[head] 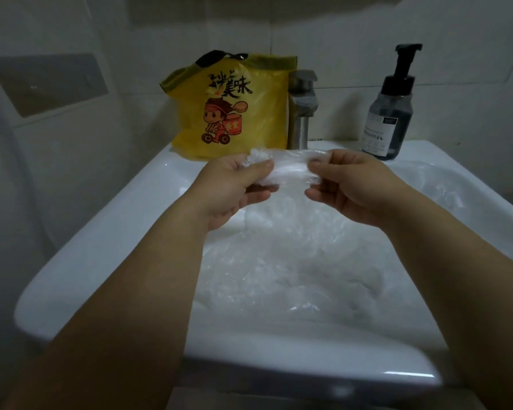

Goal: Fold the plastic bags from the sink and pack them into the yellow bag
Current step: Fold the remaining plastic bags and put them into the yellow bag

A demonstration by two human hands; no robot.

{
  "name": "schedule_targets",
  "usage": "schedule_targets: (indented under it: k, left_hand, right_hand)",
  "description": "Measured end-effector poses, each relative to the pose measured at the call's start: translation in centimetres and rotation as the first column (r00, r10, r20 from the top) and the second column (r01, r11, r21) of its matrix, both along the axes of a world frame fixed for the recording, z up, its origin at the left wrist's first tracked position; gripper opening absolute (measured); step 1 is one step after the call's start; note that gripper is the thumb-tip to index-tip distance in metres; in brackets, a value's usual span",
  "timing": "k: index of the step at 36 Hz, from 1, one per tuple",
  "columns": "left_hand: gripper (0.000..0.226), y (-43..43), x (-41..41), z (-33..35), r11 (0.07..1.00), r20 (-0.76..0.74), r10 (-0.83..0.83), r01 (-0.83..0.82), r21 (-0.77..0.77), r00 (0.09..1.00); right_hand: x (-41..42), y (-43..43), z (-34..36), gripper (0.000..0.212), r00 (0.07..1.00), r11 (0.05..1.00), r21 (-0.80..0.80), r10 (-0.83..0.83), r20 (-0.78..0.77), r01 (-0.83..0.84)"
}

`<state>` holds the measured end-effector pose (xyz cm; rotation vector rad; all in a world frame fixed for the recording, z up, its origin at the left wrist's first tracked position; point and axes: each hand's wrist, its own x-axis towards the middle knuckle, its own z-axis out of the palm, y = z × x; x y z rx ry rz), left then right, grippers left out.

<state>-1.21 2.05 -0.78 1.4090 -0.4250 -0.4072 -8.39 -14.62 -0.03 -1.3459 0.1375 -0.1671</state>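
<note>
Thin clear plastic is stretched between my hands: one plastic bag [288,170], bunched into a band. My left hand [234,187] pinches its left end between thumb and curled fingers, and my right hand [347,187] pinches the right end, above the back half of the sink [101,232]. The film looks slick and springy, so I judge the fold could pop open if either pinch loosens. The bag would then fall into the pile of bags [293,276] that fills the basin, where I could hardly tell it from the rest. The yellow bag [234,113] stands on the sink's back edge, just left of the faucet [302,108]. It looks light and soft, so pushing a folded bag in carelessly could tip it into the basin. It is puffed out, but I cannot see what it holds. A soap bottle [388,113] stands at the back right corner, partly full of dark liquid.
</note>
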Motion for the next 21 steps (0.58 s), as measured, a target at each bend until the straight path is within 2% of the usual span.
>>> schedule_targets:
  k: [6, 9, 14, 16, 19, 21]
  left_hand:
    - [0.012, 0.6, -0.6, 0.5, 0.994, 0.007, -0.104, 0.104, 0.039, 0.995]
    - [0.013, 0.7, -0.6, 0.7, 0.994, -0.007, -0.109, 0.109, -0.03, 0.994]
    - [0.025, 0.8, -0.6, 0.9, 0.985, -0.006, -0.127, 0.125, -0.116, 0.992]
    - [0.025, 0.8, -0.5, 0.8, 0.987, -0.011, -0.113, 0.112, -0.113, 0.993]
    - [0.028, 0.6, -0.6, 0.7, 0.991, -0.029, -0.093, 0.09, -0.098, 0.995]
    - [0.034, 0.7, -0.6, 0.8, 0.992, -0.036, -0.089, 0.085, -0.095, 0.995]
  right_hand:
    - [-0.6, -0.7, 0.5, 0.01, 1.0, 1.0, -0.01, 0.023, 0.015, -0.022]
    - [-1.0, -0.8, 0.9, 0.013, 0.998, 0.998, 0.018, 0.054, 0.028, -0.055]
    - [-1.2, -0.9, 1.0, 0.033, 0.994, 0.991, 0.099, 0.081, 0.067, -0.088]
    - [-1.1, -0.7, 0.9, 0.03, 0.994, 0.991, 0.111, 0.073, 0.076, -0.081]
    - [-0.9, -0.7, 0.7, 0.036, 0.996, 0.995, 0.085, 0.041, 0.075, -0.048]
    - [-0.7, -0.8, 0.6, 0.025, 0.996, 0.996, 0.072, 0.042, 0.075, -0.047]
